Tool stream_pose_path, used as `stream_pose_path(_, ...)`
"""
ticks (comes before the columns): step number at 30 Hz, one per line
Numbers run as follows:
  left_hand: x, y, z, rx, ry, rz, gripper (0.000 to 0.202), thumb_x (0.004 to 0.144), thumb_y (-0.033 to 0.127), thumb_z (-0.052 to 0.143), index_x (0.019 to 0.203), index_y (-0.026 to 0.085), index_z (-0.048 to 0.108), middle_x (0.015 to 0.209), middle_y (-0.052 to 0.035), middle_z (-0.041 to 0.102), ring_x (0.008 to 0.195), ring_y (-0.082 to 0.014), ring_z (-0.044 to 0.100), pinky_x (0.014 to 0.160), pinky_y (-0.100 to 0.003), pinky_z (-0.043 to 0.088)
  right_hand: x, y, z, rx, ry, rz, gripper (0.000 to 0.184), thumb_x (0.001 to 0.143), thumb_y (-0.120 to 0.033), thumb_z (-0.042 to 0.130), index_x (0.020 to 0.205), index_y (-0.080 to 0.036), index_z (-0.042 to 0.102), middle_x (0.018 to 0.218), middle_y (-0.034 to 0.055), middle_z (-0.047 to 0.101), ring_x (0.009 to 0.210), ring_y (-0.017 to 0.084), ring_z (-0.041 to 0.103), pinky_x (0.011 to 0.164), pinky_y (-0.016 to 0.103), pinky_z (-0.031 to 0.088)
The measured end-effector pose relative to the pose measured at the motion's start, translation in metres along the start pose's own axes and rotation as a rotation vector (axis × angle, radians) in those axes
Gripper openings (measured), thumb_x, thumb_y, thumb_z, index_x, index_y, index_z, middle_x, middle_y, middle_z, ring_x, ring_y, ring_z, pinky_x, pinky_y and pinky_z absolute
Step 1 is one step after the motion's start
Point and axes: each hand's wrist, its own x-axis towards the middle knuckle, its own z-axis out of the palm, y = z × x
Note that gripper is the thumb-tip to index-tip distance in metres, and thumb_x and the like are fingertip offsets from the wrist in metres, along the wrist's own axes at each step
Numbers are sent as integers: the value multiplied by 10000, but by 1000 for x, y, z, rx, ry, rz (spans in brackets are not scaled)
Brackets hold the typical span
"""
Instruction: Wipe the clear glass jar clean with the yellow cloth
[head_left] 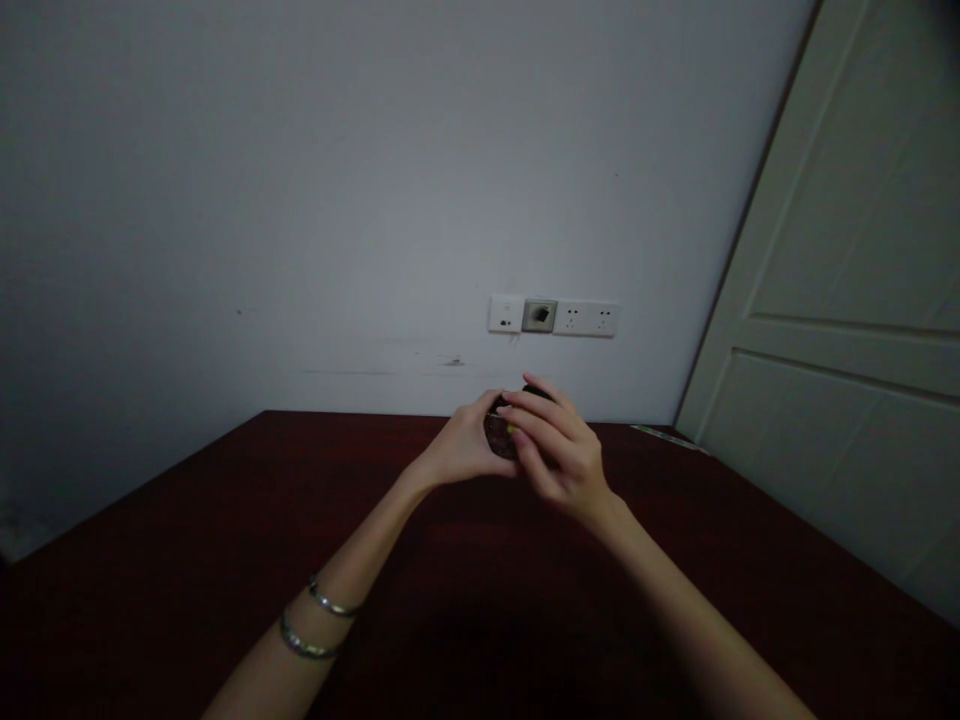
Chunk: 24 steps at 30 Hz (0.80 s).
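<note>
My left hand (463, 447) and my right hand (561, 452) meet in front of me, above the far part of the dark red wooden table (480, 530). Between them they hold a small round dark object (498, 430) with a speckled surface. The fingers of my right hand cover most of it, and a black part (537, 392) shows above them. What it is, I cannot tell. Two thin silver bangles (315, 620) circle my left forearm.
A white wall stands behind the table, with a strip of wall sockets (553, 316) above its far edge. A pale panelled door (832, 290) is at the right. A thin greenish strip (666, 437) lies on the far right of the table.
</note>
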Motion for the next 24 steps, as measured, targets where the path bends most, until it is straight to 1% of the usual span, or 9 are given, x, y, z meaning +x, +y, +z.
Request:
stream_pose_path(2, 0, -3, 1, 4, 30, 15, 626, 620, 196, 738, 1187, 143, 479, 1058, -76, 639, 904, -202, 616, 793, -328, 500, 0, 1, -1, -34, -90, -109, 428, 798, -75, 572, 1207, -193, 610, 1157, 97, 668, 1232, 274, 518, 1061, 533, 419)
stream_pose_path(4, 0, -4, 1, 17, 48, 18, 617, 623, 195, 732, 1183, 143, 478, 1053, -74, 635, 890, -193, 614, 784, -320, 498, 0, 3, 0, -27, -110, -108, 426, 805, -85, 573, 1214, -196, 608, 1153, 94, 672, 1235, 276, 517, 1055, 535, 425)
stream_pose_path(6, 0, -4, 0, 34, 55, -4, 662, 602, 225, 760, 1195, 148, 475, 1045, -73, 638, 881, -198, 615, 775, -324, 498, 0, 4, 1, 17, -50, 2, 376, 829, -106, 556, 1182, -212, 630, 1162, 90, 667, 1233, 269, 518, 1043, 529, 434)
stream_pose_path(9, 0, -5, -1, 35, 68, -25, 780, 524, 310, 833, 1207, 159, 489, 1095, -86, 632, 965, -236, 607, 850, -363, 482, 1, 6, 4, 127, 76, 268, 286, 879, -158, 516, 1102, -248, 670, 1155, 73, 670, 1171, 234, 569, 1016, 489, 458)
stream_pose_path(12, 1, -10, 0, -139, 26, -39, 799, 496, 354, 858, 1186, 152, 508, 1133, -100, 616, 1017, -249, 593, 883, -365, 471, 1, 3, 8, 206, 162, 427, 267, 905, -193, 490, 1077, -272, 679, 1144, 58, 676, 1110, 206, 609, 995, 457, 476)
stream_pose_path(14, 2, -15, 3, -303, 2, -42, 764, 503, 350, 856, 1157, 143, 519, 1110, -97, 620, 993, -236, 598, 853, -339, 478, 1, -1, 11, 199, 180, 399, 295, 902, -174, 491, 1118, -277, 662, 1178, 58, 661, 1167, 215, 574, 1015, 468, 456)
stream_pose_path(18, 3, -24, 9, -521, 48, -65, 646, 520, 407, 838, 1029, 125, 557, 900, -52, 638, 803, -176, 605, 713, -273, 477, -3, -7, 13, 159, 114, 137, 417, 850, -93, 535, 1214, -282, 608, 1229, 53, 635, 1241, 243, 516, 1077, 528, 379)
stream_pose_path(20, 3, -25, 11, -568, 36, -86, 618, 531, 405, 835, 1009, 126, 562, 856, -39, 629, 764, -160, 594, 690, -263, 465, -3, -7, 12, 170, 97, 80, 434, 837, -82, 549, 1215, -286, 607, 1220, 47, 642, 1235, 247, 523, 1080, 537, 373)
stream_pose_path(24, 2, -22, 9, -634, -1, -100, 712, 470, 385, 865, 1065, 146, 557, 957, -58, 636, 869, -195, 602, 786, -307, 467, -1, -3, 10, 237, 170, 305, 314, 883, -155, 519, 1140, -270, 658, 1217, 56, 648, 1233, 231, 527, 1052, 496, 415)
